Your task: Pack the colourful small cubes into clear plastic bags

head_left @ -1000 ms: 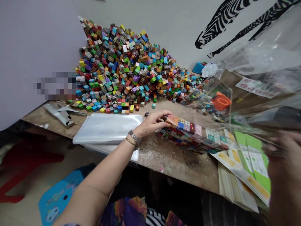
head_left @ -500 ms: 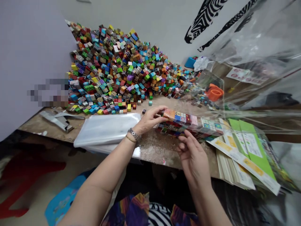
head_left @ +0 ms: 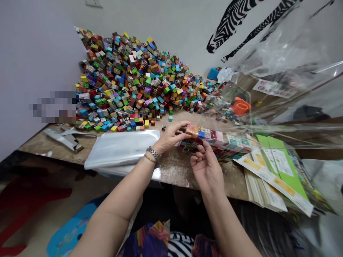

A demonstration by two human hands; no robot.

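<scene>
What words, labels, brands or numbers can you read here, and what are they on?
None can be read for certain.
Red print on the white sheet: blurred.
Print on the white label of the green card: too small.
Print on the yellow-patched strip: too small.
Marks on the wrapped cubes: too small.

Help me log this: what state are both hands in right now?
Left hand: thumb and fingers at left end of cube block; grip unclear.
Right hand: fingers partly curled beside the block; hold cannot be told.
</scene>
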